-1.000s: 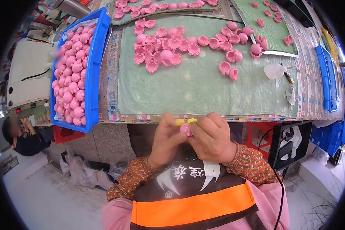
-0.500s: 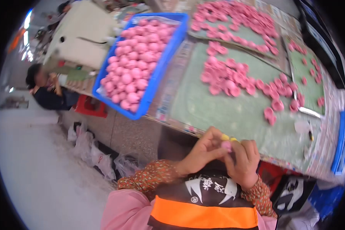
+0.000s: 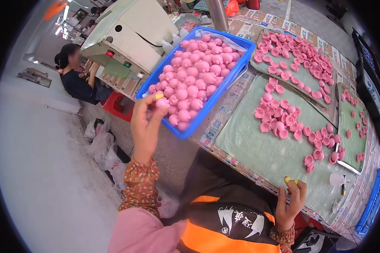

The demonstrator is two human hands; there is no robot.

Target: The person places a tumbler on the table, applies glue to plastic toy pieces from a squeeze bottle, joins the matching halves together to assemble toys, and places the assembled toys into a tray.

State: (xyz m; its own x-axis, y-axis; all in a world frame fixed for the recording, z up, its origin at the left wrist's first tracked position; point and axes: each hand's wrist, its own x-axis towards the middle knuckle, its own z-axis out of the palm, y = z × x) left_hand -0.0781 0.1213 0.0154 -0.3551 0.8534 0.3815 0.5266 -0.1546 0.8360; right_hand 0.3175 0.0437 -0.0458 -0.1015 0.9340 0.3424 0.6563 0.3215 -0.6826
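My left hand [image 3: 145, 130] pinches a small pink ball [image 3: 163, 103] at the near left edge of the blue tray [image 3: 185, 134]. Pink balls [image 3: 194, 78] of the same sort fill that tray, several with a small pointed crown on them. On the right, my right hand [image 3: 290, 204] is beside the table's front edge, its fingers apart and nothing in them. Yellow covers sit on fingertips of both hands. Nearest to the right hand lie pink half-shells [image 3: 309, 162] on the green mat [image 3: 249, 130].
A second green board with pink half-shells [image 3: 302, 55] lies at the back, and a smaller tray [image 3: 351, 139] on the right. A small white bottle [image 3: 337, 180] rests near the right front. Behind the blue tray stands a cream machine [image 3: 126, 33]; a person [image 3: 78, 76] sits beyond.
My hands were together around a pink piece in front of my body. Now they are apart: the left has moved to the tray with the ball, the right toward the table edge.
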